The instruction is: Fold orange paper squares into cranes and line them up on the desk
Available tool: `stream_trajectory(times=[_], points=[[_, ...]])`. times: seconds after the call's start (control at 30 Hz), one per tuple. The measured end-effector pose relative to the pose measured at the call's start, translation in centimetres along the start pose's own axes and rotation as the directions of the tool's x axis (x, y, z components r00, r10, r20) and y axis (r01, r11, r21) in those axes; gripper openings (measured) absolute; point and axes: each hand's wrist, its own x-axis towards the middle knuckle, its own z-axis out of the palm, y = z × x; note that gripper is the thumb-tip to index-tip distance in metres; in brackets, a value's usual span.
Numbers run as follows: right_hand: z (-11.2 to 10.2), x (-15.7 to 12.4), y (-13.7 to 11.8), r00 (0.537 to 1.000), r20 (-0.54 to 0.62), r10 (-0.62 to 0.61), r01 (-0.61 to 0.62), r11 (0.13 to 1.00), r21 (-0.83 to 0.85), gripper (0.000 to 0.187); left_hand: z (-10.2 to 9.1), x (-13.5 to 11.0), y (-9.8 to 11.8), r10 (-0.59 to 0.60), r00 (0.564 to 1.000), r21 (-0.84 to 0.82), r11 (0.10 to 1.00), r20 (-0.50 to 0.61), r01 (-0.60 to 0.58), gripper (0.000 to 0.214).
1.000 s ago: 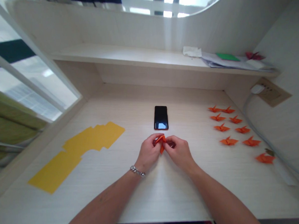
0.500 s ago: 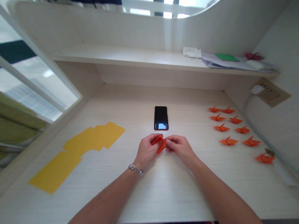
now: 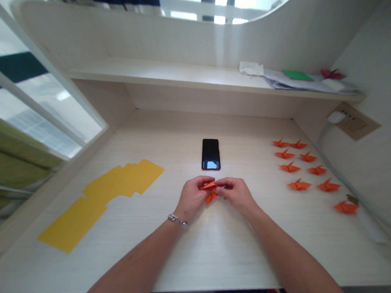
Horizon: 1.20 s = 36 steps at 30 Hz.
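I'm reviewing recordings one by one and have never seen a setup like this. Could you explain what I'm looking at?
There is no machine here: a person works bare-handed, and the view comes from one camera worn on their head, looking forward and down. The left hand, with a bracelet on its wrist, and the right hand hold a folded orange paper between them. Beyond them, a phone lies on the desk. Overlapping yellow sheets are on the left; orange paper birds sit on the right. A shelf above holds papers.
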Motion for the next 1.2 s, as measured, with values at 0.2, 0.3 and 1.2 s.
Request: stream_trajectory(times=[0.2,0.3,1.2], points=[[0.2,-0.4,-0.3,0.997,-0.052,-0.060,0.057,0.997,-0.059,0.020,0.2,-0.1,0.5,0.000,1.000,0.005,1.000,0.016,0.000,0.034],[0.3,-0.6,-0.6,0.989,-0.098,-0.108,0.096,0.988,-0.119,0.018,0.3,-0.1,0.7,-0.006,1.000,-0.004,1.000,0.023,0.006,0.036],[0.1,-1.1,-1.2,0.925,-0.059,-0.375,0.329,0.870,-0.368,0.013,0.0,-0.5,1.6,-0.106,0.968,0.056,0.994,0.227,0.095,0.028]])
